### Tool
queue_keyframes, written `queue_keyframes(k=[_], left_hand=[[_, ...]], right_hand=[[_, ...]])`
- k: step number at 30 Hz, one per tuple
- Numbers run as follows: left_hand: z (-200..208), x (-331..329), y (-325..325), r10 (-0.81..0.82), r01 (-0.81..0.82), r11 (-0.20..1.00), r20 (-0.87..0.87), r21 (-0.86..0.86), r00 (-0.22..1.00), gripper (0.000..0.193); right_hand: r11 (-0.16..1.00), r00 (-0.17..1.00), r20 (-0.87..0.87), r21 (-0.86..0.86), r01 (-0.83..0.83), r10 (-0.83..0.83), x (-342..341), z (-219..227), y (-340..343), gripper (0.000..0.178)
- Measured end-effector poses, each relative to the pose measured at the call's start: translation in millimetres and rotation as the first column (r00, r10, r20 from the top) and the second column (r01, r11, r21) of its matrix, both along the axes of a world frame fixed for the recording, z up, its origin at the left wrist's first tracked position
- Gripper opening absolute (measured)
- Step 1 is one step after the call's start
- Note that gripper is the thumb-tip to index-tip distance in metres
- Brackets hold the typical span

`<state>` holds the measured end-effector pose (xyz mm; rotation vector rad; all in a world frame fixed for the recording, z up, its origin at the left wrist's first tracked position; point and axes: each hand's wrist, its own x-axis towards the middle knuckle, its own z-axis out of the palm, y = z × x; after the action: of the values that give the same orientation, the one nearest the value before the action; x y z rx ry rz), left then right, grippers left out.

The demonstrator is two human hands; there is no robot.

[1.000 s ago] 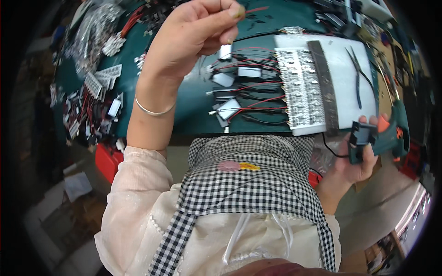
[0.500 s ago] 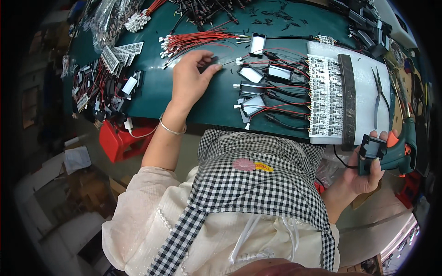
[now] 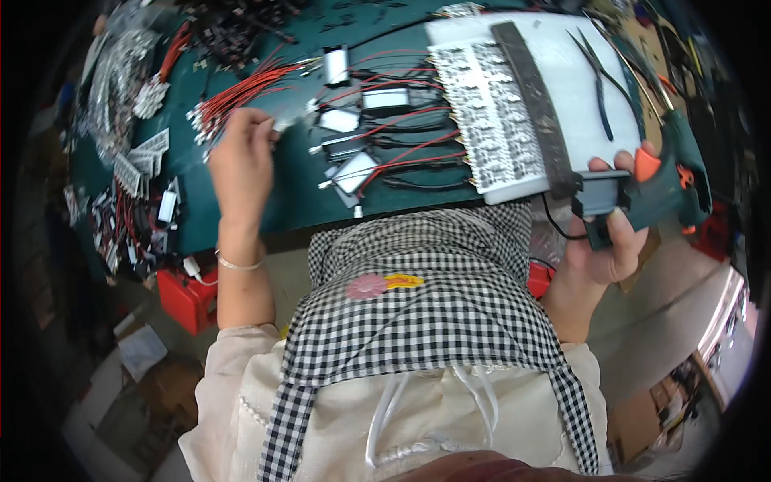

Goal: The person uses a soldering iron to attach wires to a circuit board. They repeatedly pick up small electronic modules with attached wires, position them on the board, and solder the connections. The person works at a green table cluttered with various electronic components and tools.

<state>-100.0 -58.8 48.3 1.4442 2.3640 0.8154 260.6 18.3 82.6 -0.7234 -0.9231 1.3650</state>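
Note:
My left hand (image 3: 243, 165) is above the green table, beside a bundle of red wires with white connectors (image 3: 233, 95). Its thumb and fingers are pinched together; a small pale thing shows at the fingertips, too blurred to name. My right hand (image 3: 614, 249) is wrapped round the handle of a dark green glue gun (image 3: 679, 181) with an orange trigger, its metal nozzle pointing away from me. The same hand grips a small open black plastic housing (image 3: 601, 194) against the gun. Between my hands lie several wired black cases with pale faces (image 3: 385, 100).
White circuit boards (image 3: 490, 112) line a white foam block (image 3: 554, 48), with a dark bar (image 3: 530, 100) across it. Pliers (image 3: 598, 84) rest on the foam. Bagged parts (image 3: 120, 88) and piled wired pieces (image 3: 128, 225) lie left. A red stool (image 3: 181, 301) stands below the table.
My left hand has moved left from the near wire end, and its fingers have closed together. My right hand still holds the glue gun and housing. The whole view has shifted and turned.

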Motion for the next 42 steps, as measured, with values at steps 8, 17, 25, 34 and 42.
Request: queue_keyframes(k=[8, 17, 25, 34, 42], left_hand=[[62, 103, 19, -0.431, 0.380, 0.901, 0.533, 0.210, 0.728, 0.004], [63, 147, 37, -0.464, 0.488, 0.846, 0.751, 0.217, 0.470, 0.004], [69, 150, 38, -0.416, 0.457, 0.863, 0.814, 0.214, 0.405, 0.002], [66, 147, 38, -0.396, 0.477, 0.858, 0.837, 0.191, 0.377, 0.002], [64, 149, 40, -0.381, 0.474, 0.863, 0.844, 0.177, 0.378, 0.002]], right_hand=[[0.997, 0.997, 0.034, -0.001, -0.072, 0.072, -11, -5, -3, 0.077], [0.988, 0.990, -0.028, -0.071, -0.140, 0.138, -9, -9, -10, 0.074], [0.983, 0.984, -0.057, -0.074, -0.171, 0.167, -8, -14, -9, 0.074], [0.976, 0.984, -0.043, -0.120, -0.179, 0.175, -12, -11, -11, 0.075], [0.988, 0.991, 0.027, -0.086, -0.129, 0.132, -13, -10, -10, 0.079]])
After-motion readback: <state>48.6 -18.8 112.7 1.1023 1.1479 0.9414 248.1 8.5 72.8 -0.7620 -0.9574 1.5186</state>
